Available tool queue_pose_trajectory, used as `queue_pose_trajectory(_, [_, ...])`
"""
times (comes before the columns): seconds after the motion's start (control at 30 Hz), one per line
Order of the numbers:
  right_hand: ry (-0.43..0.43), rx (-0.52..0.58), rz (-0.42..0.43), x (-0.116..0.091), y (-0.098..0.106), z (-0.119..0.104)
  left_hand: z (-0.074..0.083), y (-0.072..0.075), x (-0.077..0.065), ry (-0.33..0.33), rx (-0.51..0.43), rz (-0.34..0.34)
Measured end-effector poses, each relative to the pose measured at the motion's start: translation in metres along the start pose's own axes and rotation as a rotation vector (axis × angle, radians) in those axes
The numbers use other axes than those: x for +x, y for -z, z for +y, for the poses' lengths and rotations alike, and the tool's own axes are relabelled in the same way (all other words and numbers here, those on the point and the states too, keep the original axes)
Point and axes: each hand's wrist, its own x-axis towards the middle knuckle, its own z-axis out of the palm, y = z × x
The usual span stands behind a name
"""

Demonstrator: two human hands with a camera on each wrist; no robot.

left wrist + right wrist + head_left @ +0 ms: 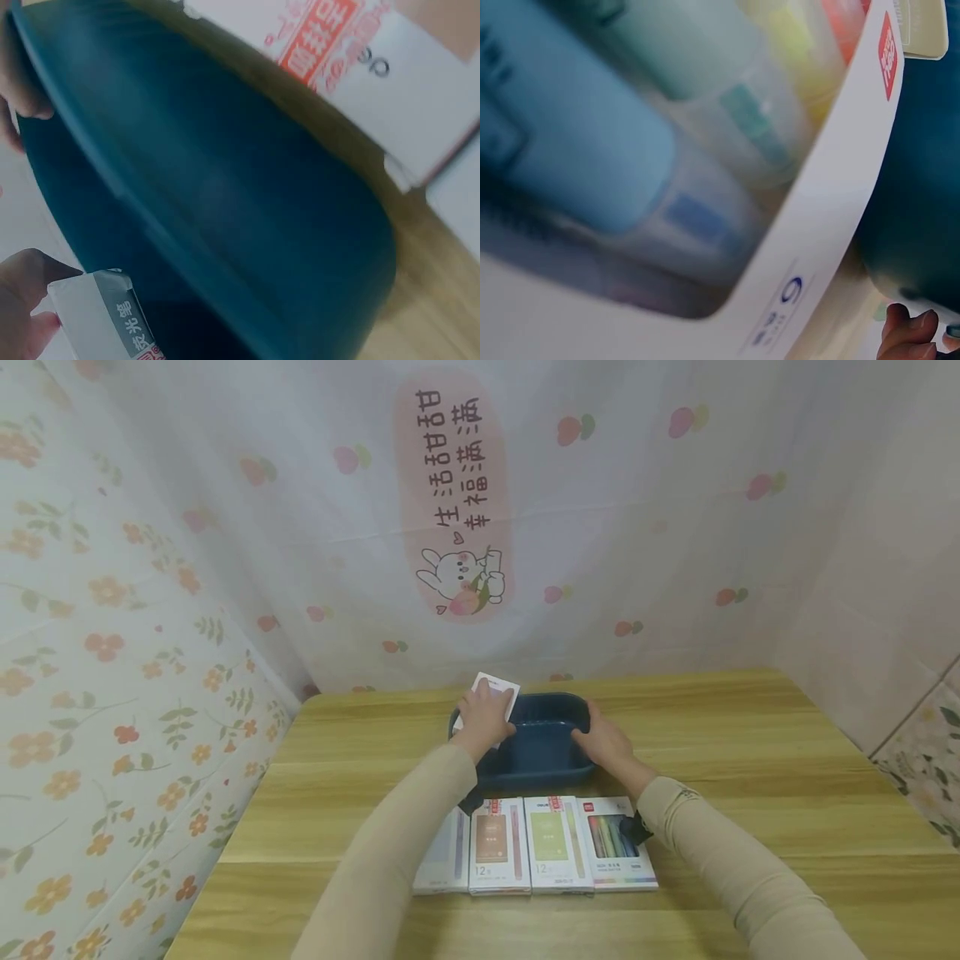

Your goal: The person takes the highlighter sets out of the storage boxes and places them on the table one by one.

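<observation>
A white pen box (510, 683) is held by my left hand (483, 718) at the left end of a dark blue plastic bin (547, 760). One end of this box (90, 307) shows just over the bin's inside in the left wrist view. My right hand (606, 745) grips the bin's right end, thumb over the rim and fingers outside. Several white pen boxes lie in a row on the near side of the bin. Among them are a brown-panelled box (491, 843), a green-panelled box (550, 839) and a box of coloured markers (617, 847). My left arm partly hides the leftmost box (446, 856).
The bin and boxes stand on a wood-grain table (720, 760). Behind it hangs a white curtain (615, 543) with fruit prints, and a floral cloth (112, 693) hangs on the left. Dark wrist straps sit close above the box row.
</observation>
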Motion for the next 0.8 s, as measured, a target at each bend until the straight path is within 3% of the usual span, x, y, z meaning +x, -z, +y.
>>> queue_pose_trajectory(0.27, [-0.010,0.003,-0.001,-0.001,0.001,-0.002,-0.013,0.014,0.000,0.003,0.048,0.013])
queue_pose_trajectory(0.6, [-0.008,-0.008,0.002,-0.002,0.001,-0.002,-0.041,0.024,-0.011,-0.006,-0.016,0.105])
queue_pose_trajectory(0.8, [-0.020,-0.001,-0.003,-0.003,0.001,-0.003,-0.065,0.025,-0.019,0.010,-0.057,0.124])
